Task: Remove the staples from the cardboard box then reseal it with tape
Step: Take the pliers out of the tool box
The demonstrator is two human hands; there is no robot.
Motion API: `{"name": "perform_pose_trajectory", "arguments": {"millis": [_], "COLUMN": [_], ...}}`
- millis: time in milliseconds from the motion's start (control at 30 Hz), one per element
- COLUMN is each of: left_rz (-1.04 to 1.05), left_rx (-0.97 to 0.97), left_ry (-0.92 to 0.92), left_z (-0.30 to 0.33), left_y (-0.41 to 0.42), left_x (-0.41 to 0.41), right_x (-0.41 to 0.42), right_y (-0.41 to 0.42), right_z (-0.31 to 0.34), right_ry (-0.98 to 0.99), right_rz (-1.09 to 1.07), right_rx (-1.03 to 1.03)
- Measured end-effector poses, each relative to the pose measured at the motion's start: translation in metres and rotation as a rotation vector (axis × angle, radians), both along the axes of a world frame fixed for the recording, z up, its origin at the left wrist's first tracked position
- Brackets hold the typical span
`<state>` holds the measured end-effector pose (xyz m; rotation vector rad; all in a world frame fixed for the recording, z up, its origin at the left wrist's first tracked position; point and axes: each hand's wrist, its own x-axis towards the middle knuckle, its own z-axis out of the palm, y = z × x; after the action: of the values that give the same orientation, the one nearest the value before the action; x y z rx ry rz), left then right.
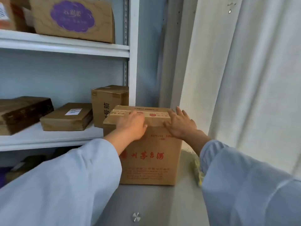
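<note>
Pale-blue sleeves: both arms reach forward from the near edge, one from the left, one from the right.
Left hand (132, 123): palm down on the near-left part of the box top, fingers lying fairly flat across the tape, thumb hooked over the near top edge; it presses rather than grips.
Right hand (180, 123): spread open, palm against the box's upper right corner, fingers straight and fanned, holding nothing.
Cardboard box (150, 163): brown, upright, red printed characters on its near face, standing on a grey table (146, 203) just right of the shelving.
Tape (160, 115): a pale strip with red marks runs left to right across the box top.
Shelving (65, 48): white metal, at left; the middle shelf carries a small upright carton (109, 103), a flat labelled parcel (66, 117) and a dark flat box (22, 113).
Upper shelf: a carton with a purple emblem (73, 18).
Right side: white curtain (252, 70) hanging beside the table.
</note>
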<state>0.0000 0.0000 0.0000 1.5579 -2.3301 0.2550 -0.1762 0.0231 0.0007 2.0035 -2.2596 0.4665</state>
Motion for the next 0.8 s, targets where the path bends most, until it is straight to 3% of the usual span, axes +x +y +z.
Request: {"name": "perform_pose_trajectory", "arguments": {"millis": [200, 567, 700, 800], "left_rz": [0.042, 0.092, -0.111, -0.249], "left_rx": [0.193, -0.006, 0.095, 0.161], "left_ry": [-0.083, -0.052, 0.006, -0.011], "left_z": [-0.006, 0.007, 0.002, -0.008], "left_y": [0.017, 0.05, 0.061, 0.069], "left_x": [0.027, 0.039, 0.021, 0.001], "right_x": [0.003, -0.005, -0.007, -0.009], "right_y": [0.021, 0.069, 0.085, 0.087], "right_z": [-0.028, 0.0, -0.005, -0.014], "right_ry": [-0.163, -0.058, -0.124, -0.186], "right_rz": [0.009, 0.001, 0.056, 0.059], "right_rx": [0.133, -0.004, 0.111, 0.074]}}
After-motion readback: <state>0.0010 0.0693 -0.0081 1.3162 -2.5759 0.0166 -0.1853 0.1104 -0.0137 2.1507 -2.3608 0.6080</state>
